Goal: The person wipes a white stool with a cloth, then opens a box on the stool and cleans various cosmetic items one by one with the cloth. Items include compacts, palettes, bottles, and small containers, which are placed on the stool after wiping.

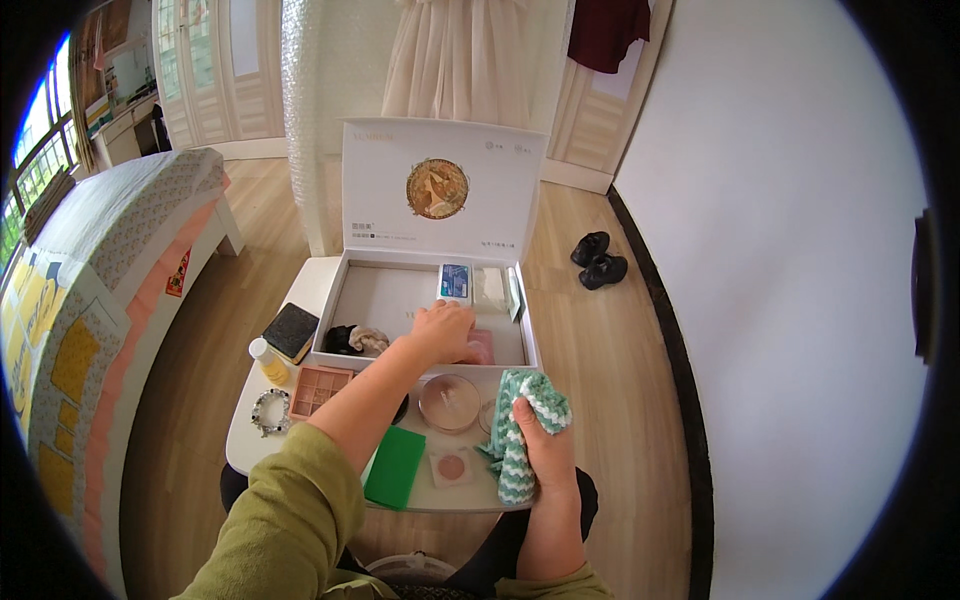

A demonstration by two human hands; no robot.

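Observation:
My left hand (444, 331) reaches into an open white cardboard box (427, 365), its fingers over a pink item (481, 346) at the front right; whether they grip it is hidden. My right hand (551, 450) is closed around a green and white striped knitted item (517, 465) at the table's right edge. Inside the box lie a blue and white packet (455, 283), a pale packet (490, 290), a slim tube (514, 289), and black and beige hair scrunchies (369, 341). In front of the box are a round compact (449, 403), a small blush compact (451, 468) and a green rectangular item (395, 466).
On the white table's (244, 442) left side are a black-topped box (291, 331), a small yellow bottle (270, 361), a beaded bracelet (270, 412) and a pink makeup palette (319, 390). The box lid (442, 240) stands upright. A bed (142, 300) is left; black shoes (602, 270) lie right.

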